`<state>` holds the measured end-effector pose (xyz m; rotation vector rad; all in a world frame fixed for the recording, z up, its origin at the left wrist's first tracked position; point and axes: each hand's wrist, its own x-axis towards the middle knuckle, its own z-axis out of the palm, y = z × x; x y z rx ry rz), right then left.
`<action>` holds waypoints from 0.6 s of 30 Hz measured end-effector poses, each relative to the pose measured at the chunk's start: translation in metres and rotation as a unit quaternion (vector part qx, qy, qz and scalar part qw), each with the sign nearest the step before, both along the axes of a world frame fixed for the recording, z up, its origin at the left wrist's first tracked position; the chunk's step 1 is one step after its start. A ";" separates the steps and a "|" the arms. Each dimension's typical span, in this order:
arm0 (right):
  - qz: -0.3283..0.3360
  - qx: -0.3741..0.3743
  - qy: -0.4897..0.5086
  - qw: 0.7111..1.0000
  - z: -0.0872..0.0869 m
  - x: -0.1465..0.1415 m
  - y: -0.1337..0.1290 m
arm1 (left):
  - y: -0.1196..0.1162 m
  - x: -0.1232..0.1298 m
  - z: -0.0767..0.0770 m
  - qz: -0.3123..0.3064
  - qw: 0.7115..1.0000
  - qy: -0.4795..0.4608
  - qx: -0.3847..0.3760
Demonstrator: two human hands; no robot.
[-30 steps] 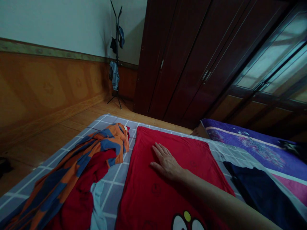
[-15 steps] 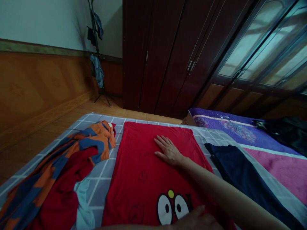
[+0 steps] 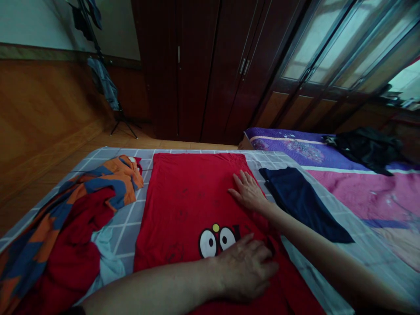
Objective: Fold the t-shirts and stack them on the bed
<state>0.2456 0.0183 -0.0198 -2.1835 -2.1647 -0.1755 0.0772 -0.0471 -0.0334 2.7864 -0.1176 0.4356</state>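
Observation:
A red shirt (image 3: 183, 188) printed with big cartoon eyes and a yellow dot lies spread over the bed, its near part running out of view at the bottom. My right hand (image 3: 249, 192) rests palm down near the shirt's right edge, fingers spread. Lower down, my left hand (image 3: 247, 267) reaches across from the left and lies on the cloth beside the printed eyes. Its fingers are loosely bent and a little apart, with no cloth visibly pinched. Just right of the shirt is a folded dark blue garment (image 3: 305, 203).
Orange-and-blue clothing (image 3: 95, 183), a dark red garment (image 3: 78, 245) and a light blue one (image 3: 108, 253) are heaped at left on the checked bedsheet (image 3: 126, 218). A purple and pink bed (image 3: 344, 183) bearing black clothing (image 3: 364, 146) adjoins at right. Behind stand a wardrobe (image 3: 193, 87) and a coat stand (image 3: 103, 83).
My right hand has slid right, toward the shirt's edge. My left hand has come further into view over the shirt beside the eyes. The camera view has shifted right and down.

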 end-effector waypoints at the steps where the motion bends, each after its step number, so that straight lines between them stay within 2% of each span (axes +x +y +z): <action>1: -0.001 0.010 0.002 1.000 0.003 0.006 -0.010 | 0.000 -0.001 0.004 -0.004 1.000 -0.002 -0.015; 4: 0.053 0.045 0.045 0.997 0.011 0.015 -0.053 | 0.004 -0.002 0.022 0.009 0.994 -0.027 -0.102; 7: 0.090 0.073 0.106 0.988 0.019 0.014 -0.109 | 0.013 -0.005 0.054 0.044 0.980 -0.041 -0.188; 9: 0.085 0.076 0.124 0.986 0.022 0.011 -0.141 | 0.023 -0.010 0.073 0.060 0.980 -0.025 -0.190; 11: 0.079 0.067 0.122 0.987 0.020 0.004 -0.166 | 0.033 -0.018 0.081 0.078 0.987 0.013 -0.140; 13: 0.098 0.045 0.111 0.988 0.012 -0.005 -0.183 | 0.040 -0.029 0.074 0.109 0.989 0.071 -0.074; 15: 0.134 0.016 0.100 0.986 -0.001 -0.015 -0.192 | 0.041 -0.044 0.054 0.146 0.978 0.142 -0.036; 18: 0.155 -0.009 0.093 0.983 -0.014 -0.023 -0.198 | 0.033 -0.071 0.023 0.168 0.961 0.217 -0.024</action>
